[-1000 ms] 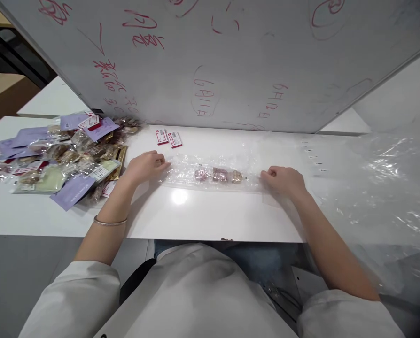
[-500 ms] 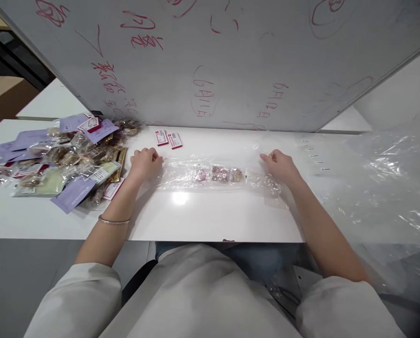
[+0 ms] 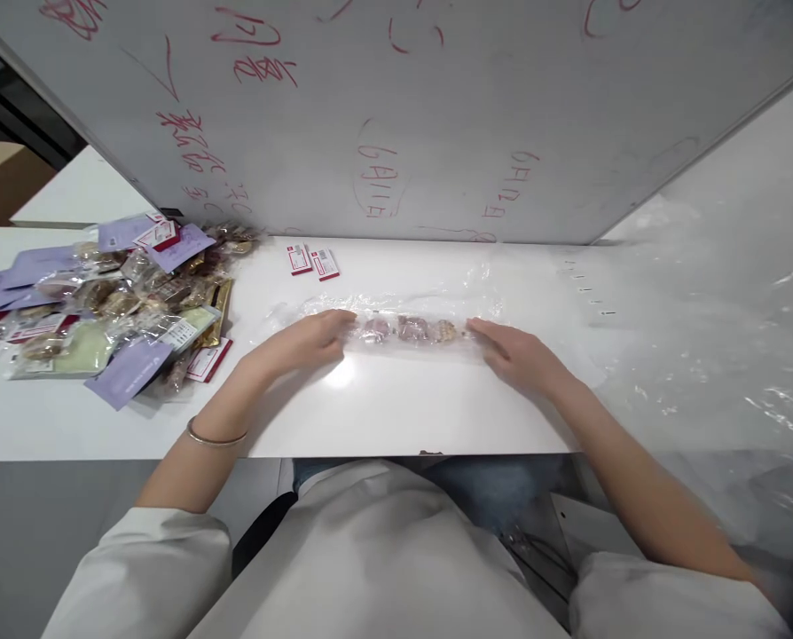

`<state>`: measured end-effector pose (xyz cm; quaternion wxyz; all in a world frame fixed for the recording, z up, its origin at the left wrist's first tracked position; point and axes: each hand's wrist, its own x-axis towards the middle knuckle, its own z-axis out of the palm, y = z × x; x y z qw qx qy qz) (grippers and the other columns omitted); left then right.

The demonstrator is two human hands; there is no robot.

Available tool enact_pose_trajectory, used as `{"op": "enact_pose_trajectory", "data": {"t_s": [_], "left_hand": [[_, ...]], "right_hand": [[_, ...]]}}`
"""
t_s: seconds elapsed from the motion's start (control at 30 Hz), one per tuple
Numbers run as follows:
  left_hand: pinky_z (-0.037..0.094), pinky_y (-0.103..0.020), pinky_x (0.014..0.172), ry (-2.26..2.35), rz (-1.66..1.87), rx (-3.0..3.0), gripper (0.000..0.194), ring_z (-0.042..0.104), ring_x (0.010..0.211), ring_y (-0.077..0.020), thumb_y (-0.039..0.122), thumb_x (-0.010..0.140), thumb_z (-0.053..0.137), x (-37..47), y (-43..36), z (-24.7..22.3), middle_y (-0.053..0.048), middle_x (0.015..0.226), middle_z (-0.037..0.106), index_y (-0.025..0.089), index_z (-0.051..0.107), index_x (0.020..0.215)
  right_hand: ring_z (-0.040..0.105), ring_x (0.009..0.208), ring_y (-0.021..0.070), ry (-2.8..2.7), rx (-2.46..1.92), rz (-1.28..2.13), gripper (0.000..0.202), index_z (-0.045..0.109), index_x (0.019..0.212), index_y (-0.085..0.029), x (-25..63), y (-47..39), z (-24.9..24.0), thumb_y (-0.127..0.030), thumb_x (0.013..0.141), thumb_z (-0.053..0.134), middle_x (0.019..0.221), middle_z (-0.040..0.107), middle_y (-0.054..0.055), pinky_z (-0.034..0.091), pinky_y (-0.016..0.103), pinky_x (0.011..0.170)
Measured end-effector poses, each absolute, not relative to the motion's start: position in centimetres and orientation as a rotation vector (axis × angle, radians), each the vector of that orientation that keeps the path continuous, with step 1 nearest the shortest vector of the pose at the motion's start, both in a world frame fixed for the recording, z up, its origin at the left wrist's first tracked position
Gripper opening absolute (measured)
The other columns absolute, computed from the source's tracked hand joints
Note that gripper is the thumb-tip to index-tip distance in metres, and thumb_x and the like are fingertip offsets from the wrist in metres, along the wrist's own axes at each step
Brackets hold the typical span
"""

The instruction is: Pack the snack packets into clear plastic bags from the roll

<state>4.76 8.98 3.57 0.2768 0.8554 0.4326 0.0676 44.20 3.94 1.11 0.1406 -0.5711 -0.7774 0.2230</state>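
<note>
I observe a whiteboard [image 3: 436,133] with red marking standing along the back of a white table [image 3: 383,417]. At far left I record a heap of packets [image 3: 117,300], loosely piled, apparently set aside to leave working room. Next, the left hand [image 3: 307,344], bracelet [image 3: 216,437] at its wrist, rests with fingers close together at the left end of a strip of clear film [image 3: 429,293]; I cannot tell whether it pinches the film. Two red-edged cards [image 3: 299,259] lie beyond it. Mid-table, three small pieces [image 3: 413,329] sit in a row within the film. The right hand [image 3: 516,353], fingers extended, touches the right end; its grip I cannot confirm. I judge that this two-ended contact steadies the row. A large plastic sheet [image 3: 695,382] spreads at far right.
</note>
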Motion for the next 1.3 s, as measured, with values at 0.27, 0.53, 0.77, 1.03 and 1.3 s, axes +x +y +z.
{"op": "enact_pose_trajectory", "data": {"t_s": [0.27,0.53,0.77,1.03,1.3], "left_hand": [[0.045,-0.029,0.069,1.401,0.528,1.947,0.042,0.063,0.073,-0.0193,0.054,0.092,0.049,3.4,10.9,3.8,-0.005,0.079,0.072,0.019,0.072,0.088],[0.048,-0.04,0.084,1.793,0.371,2.246,0.041,0.062,0.096,-0.028,0.036,0.091,0.054,4.7,10.9,2.4,-0.012,0.108,0.065,0.02,0.059,0.128],[0.017,-0.056,0.122,1.329,0.671,2.712,0.045,0.022,0.149,-0.034,0.032,0.098,0.047,11.0,7.0,1.5,-0.016,0.152,0.039,0.021,0.043,0.142],[0.014,-0.07,0.116,1.218,0.36,2.702,0.064,0.017,0.15,-0.0447,0.054,0.096,0.048,15.2,5.1,-1.5,-0.015,0.161,0.031,0.031,0.032,0.153],[0.02,-0.062,0.118,1.165,0.311,2.707,0.054,0.024,0.149,-0.0403,0.045,0.099,0.044,14.3,5.7,-0.5,-0.019,0.155,0.039,0.018,0.043,0.146]], "right_hand": [[0.051,0.047,0.0148,-1.486,-1.635,0.658,0.008,0.058,0.072,-0.023,44.4,7.2,0.7,-0.026,0.072,0.05,0.055,0.056,-0.002,0.044,0.03,0.051],[0.061,0.084,0.0273,-1.593,-2.228,0.197,0.054,0.055,0.113,-0.02,42.9,8.0,0.7,-0.055,0.073,0.062,0.096,0.066,0.011,0.044,0.037,0.07],[0.057,0.068,0.0233,-1.691,-2.372,0.567,0.041,0.05,0.067,-0.023,43.7,8.3,3.5,-0.058,0.067,0.071,0.068,0.058,0.004,0.039,0.033,0.06],[0.069,0.094,0.0257,-1.456,-1.732,0.749,0.028,0.065,0.095,-0.022,37.6,6.2,4.1,-0.048,0.083,0.065,0.099,0.073,0.008,0.056,0.04,0.08],[0.021,0.152,0.0301,-2.392,-1.325,0.505,0.059,0.037,0.154,-0.024,33.4,5.8,0.4,-0.047,0.1,0.038,0.158,0.04,0.009,0.015,0.06,0.123]]}}
